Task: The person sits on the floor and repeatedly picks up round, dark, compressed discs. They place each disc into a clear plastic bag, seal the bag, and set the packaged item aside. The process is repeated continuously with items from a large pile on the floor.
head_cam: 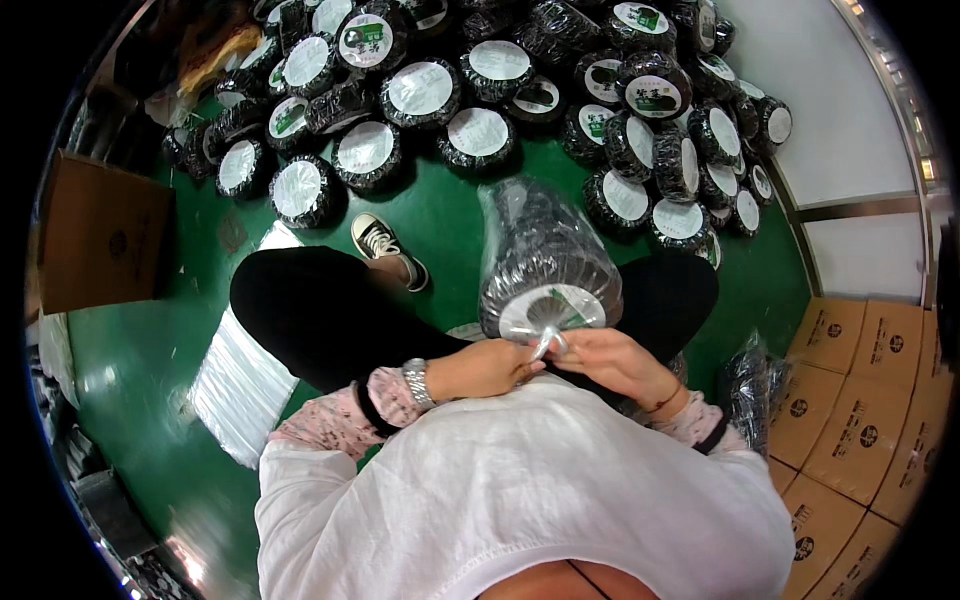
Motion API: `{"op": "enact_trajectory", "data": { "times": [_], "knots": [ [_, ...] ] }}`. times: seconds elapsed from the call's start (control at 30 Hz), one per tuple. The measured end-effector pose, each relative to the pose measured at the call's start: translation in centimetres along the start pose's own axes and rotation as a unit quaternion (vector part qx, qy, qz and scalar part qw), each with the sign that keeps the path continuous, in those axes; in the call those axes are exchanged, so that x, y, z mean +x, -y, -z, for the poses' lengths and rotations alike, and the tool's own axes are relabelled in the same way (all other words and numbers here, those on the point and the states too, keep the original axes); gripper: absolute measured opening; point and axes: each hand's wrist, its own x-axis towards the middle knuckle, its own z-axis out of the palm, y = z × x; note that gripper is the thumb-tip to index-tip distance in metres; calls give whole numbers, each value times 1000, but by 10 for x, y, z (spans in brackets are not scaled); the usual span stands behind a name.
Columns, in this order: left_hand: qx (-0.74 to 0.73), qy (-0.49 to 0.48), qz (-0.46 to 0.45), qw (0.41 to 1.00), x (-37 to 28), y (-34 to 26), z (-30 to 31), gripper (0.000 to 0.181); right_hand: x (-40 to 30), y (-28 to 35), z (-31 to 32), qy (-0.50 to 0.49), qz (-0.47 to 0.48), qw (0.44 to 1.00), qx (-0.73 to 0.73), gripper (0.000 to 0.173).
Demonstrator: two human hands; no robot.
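Note:
A clear plastic bag stands between my knees, its gathered neck towards me. Inside is a stack of round, dark packages, the nearest bearing a white and green round label. The neck of the bag is twisted into a loop or knot right above that label. My left hand pinches one side of the twisted plastic. On the other side, my right hand grips the loop with thumb and fingers. Some fingertips are hidden behind the plastic and each other.
Loose round packages with white labels lie in heaps ahead and to the right. Flat clear plastic bags rest on the green floor at left, near a cardboard box. Stacked cartons and another filled bag stand at right.

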Motion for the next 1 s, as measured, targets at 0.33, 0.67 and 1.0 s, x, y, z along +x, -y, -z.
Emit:
{"op": "enact_trajectory", "data": {
  "times": [0.33, 0.67, 1.0],
  "knots": [
    [150, -383, 73, 909, 24, -10, 23, 36, 82, -10, 3, 13, 110, 985, 132, 47],
    [108, -476, 59, 871, 32, 21, 26, 19, 87, -1, -24, -47, 51, 997, 19, 62],
    [185, -303, -193, 915, 17, 30, 36, 34, 55, -5, -17, -165, 27, 974, -155, 20]
  ]
}}
